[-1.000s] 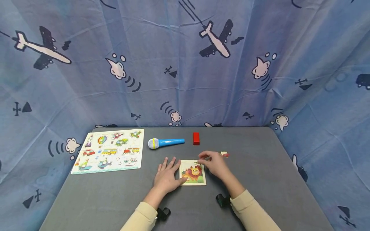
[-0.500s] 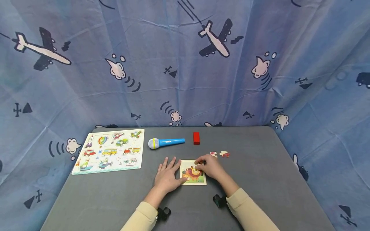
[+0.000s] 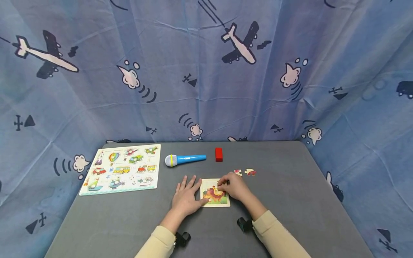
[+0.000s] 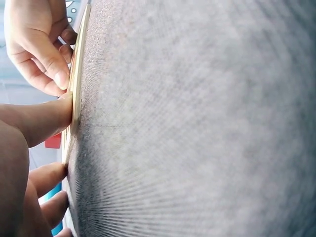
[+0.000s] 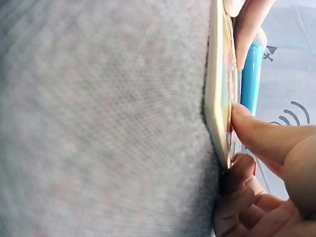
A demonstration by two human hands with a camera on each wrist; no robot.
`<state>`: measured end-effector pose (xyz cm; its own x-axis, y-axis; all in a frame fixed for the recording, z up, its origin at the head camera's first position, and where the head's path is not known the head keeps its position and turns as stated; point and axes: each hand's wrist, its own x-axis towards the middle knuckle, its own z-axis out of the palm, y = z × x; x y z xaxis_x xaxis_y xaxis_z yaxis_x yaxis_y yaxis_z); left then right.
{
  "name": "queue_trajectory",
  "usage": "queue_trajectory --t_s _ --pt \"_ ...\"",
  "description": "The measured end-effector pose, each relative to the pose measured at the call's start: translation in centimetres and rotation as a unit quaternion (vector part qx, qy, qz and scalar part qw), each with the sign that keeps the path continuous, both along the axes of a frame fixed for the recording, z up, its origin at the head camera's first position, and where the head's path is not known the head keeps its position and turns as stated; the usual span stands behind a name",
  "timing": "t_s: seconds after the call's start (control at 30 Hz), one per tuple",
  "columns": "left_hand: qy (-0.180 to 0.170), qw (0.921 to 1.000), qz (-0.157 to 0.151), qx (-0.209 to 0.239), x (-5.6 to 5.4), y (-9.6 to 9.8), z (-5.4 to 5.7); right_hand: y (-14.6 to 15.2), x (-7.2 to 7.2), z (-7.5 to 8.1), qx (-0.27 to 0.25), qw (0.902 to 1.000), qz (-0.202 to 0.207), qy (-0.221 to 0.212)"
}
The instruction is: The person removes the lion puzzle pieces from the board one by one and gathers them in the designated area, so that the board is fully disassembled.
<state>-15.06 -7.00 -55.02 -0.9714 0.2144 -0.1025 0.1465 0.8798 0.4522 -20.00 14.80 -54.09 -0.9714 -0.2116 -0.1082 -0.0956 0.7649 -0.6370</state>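
Note:
A small square lion jigsaw puzzle (image 3: 215, 200) in a pale wooden tray (image 3: 215, 205) lies on the grey table before me. My left hand (image 3: 186, 200) is spread flat at its left side, the thumb resting on the lower left of the picture. Over the upper right part is my right hand (image 3: 237, 186), thumb and forefinger pinched together at a puzzle piece that they mostly hide. In the right wrist view, the right thumb (image 5: 266, 140) touches down on the puzzle surface. Two loose puzzle pieces, one red and cream (image 3: 238, 172), the other similar (image 3: 250, 172), lie beyond the right hand.
Behind the puzzle lie a blue toy microphone (image 3: 187, 159) and a red block (image 3: 219, 154). A large board with vehicle pictures (image 3: 120, 184) lies on the left. A blue curtain (image 3: 206, 89) printed with aeroplanes hangs behind the table.
My right hand has moved slightly left and down from the puzzle's top right corner, uncovering a second loose piece. It has barely moved in the last half second. My left hand stays put.

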Motion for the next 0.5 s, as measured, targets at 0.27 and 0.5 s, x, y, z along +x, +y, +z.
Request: queue_trajectory --t_s 0.27,0.5 --pt "0.0 1.0 0.001 -0.001 0.0 -0.04 -0.15 -0.08 0.12 0.03 0.001 1.0 -0.007 0.006" --pt "-0.001 1.0 0.003 0.003 -0.06 -0.01 -0.14 -0.08 0.16 -0.02 -0.006 0.9999 -0.009 0.009"
